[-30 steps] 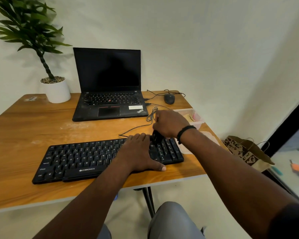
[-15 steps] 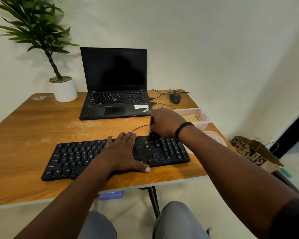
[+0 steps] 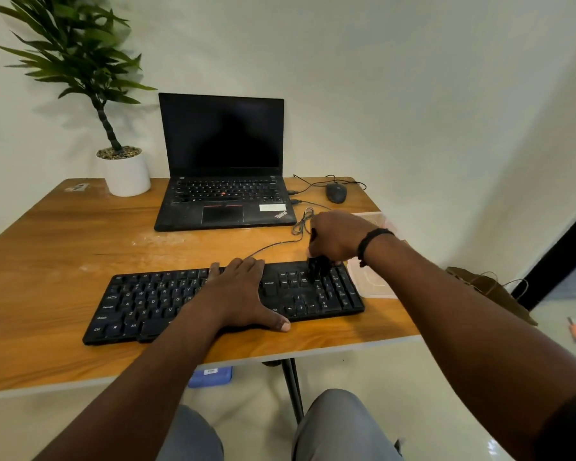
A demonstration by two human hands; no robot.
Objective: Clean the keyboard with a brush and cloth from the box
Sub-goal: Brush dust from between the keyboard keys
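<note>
Greenery sits far left, a leafy plant in a round white pot (image 3: 127,176) on the back corner of the wooden table (image 3: 47,261); next along, an open black laptop (image 3: 223,181) with a dark screen stands at the back edge; in front of it, nearer the person, lies the long black keyboard (image 3: 147,304), running across the table at a slight angle; and there's the left hand (image 3: 238,294), flat across the middle of the keys, fingers straight and spread, thumb stretched out along the keyboard's near edge, pressing down and gripping nothing; moving right, a thin grey cable (image 3: 280,242) loops from behind the keyboard up toward the laptop's side; a dark computer mouse (image 3: 336,192) rests near the back right corner, well apart from the hands; now the right hand (image 3: 338,237), black band at the wrist, fingers curled down round a small black brush (image 3: 318,267), whose bristles are touching the keys at the right end of the keyboard, just by the number pad; just behind that hand peeks a clear plastic box (image 3: 384,222), mostly hidden, contents impossible to make out; beside the keyboard's right end lies its flat clear lid (image 3: 374,284); off the table, a brown paper bag (image 3: 492,291) sits on the floor.
</note>
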